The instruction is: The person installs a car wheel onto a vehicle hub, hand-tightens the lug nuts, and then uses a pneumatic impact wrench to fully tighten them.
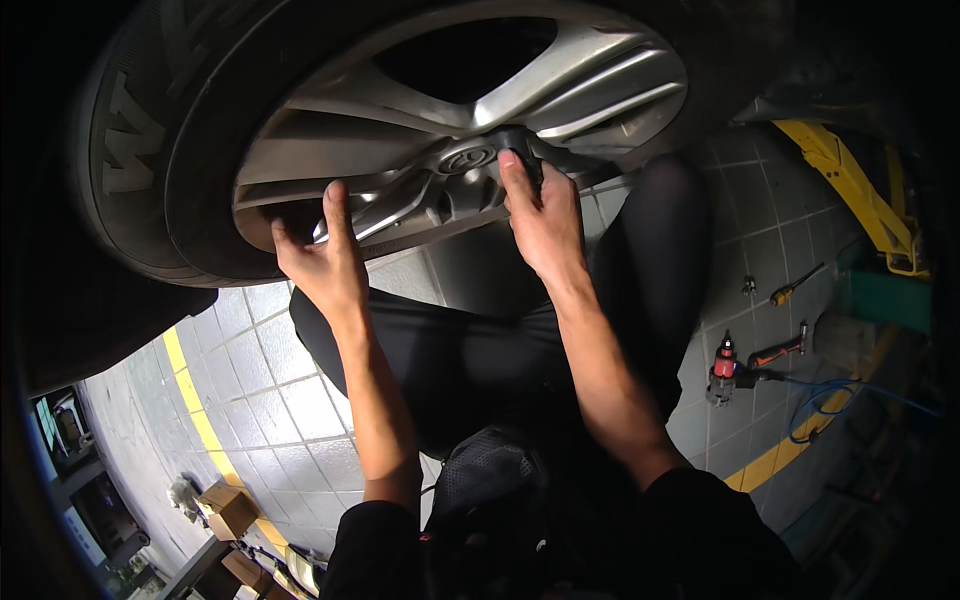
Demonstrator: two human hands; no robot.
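A car wheel (388, 165) with silver spokes and a black tire (165, 190) fills the upper part of the head view, raised above the floor. At its lower left rim my left hand (328, 265) grips the wheel, two digits spread against the spokes and rim; its other fingers are hidden. My right hand (545, 220) is closed round a short black object (518, 145), thumb pressed on its front, right beside the round center cap (467, 158). What kind of object this is, I cannot make out.
My bent legs (440, 350) are under the wheel. On the tiles to the right lie a red power tool (725, 365), a red-handled tool (778, 352), a yellow screwdriver (797, 286) and a blue hose (830, 398). A yellow lift arm (850, 190) stands beyond. Cardboard boxes (228, 510) sit lower left.
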